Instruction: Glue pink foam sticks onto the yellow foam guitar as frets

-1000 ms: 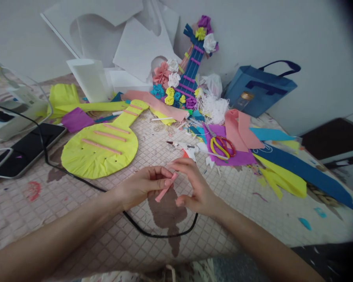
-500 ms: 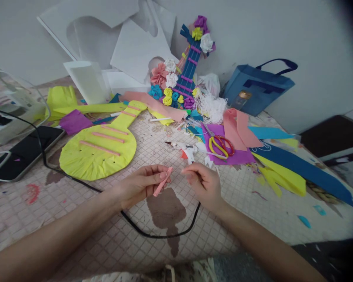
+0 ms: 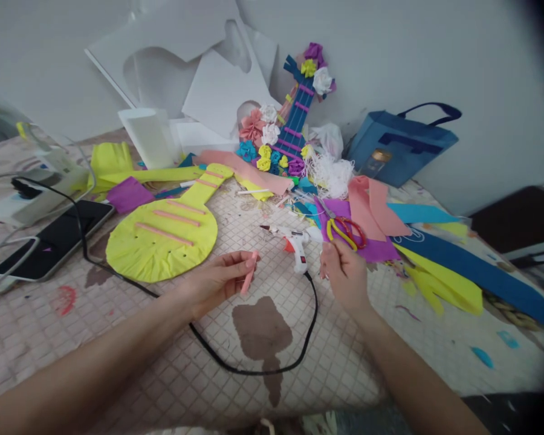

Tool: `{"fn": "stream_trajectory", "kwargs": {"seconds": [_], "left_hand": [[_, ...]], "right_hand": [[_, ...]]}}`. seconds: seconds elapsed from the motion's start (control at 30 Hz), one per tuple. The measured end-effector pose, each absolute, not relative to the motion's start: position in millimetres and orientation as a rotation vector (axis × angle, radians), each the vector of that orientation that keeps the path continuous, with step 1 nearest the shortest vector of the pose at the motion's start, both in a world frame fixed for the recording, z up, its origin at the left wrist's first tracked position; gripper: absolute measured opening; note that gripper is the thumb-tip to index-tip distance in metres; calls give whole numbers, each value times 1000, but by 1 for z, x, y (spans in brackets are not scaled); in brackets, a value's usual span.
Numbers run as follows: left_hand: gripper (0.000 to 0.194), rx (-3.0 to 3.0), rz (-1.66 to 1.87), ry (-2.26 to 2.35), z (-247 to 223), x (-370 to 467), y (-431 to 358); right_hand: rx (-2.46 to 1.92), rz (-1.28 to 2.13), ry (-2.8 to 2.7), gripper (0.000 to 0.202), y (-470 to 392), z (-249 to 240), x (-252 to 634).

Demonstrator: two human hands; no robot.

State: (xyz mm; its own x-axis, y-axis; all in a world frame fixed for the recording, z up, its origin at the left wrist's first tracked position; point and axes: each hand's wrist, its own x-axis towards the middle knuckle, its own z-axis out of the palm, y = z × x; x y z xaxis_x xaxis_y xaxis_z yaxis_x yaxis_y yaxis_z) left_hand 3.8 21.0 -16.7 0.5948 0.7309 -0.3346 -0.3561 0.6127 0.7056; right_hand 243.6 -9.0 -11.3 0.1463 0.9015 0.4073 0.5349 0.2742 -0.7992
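My left hand (image 3: 226, 275) pinches a short folded pink paper strip (image 3: 249, 275) between thumb and fingers, above the table. Curled closed, my right hand (image 3: 344, 275) is just right of a white hot glue gun (image 3: 297, 241); whether anything is in its fingers I cannot make out. Right above it, scissors (image 3: 344, 232) with red and yellow handles lie on purple paper (image 3: 381, 250). Beyond my left hand is a flat yellow guitar shape (image 3: 163, 260), with several pink strips across its body and neck.
A blue paper guitar with flowers (image 3: 294, 121) leans at the back, near white board offcuts (image 3: 217, 90) and a blue bag (image 3: 399, 145). A phone (image 3: 54, 241) and power strip (image 3: 31, 199) are at left. The glue gun's black cable (image 3: 236, 370) loops under my hands.
My right hand has moved right, away from the pink strip, toward the scissors, uncovering the glue gun's handle. My left hand still holds the strip. The view has shifted slightly.
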Motion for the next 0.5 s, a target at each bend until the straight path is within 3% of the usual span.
{"fn": "stream_trajectory", "kwargs": {"seconds": [0.17,0.5], "left_hand": [[14,703,720,686,-16,1,24],[19,720,862,734,-7,-10,35]], "right_hand": [[-1483,513,-1630,11,7,-19,260],[-1563,429,-1506,34,8,-20,262]]}}
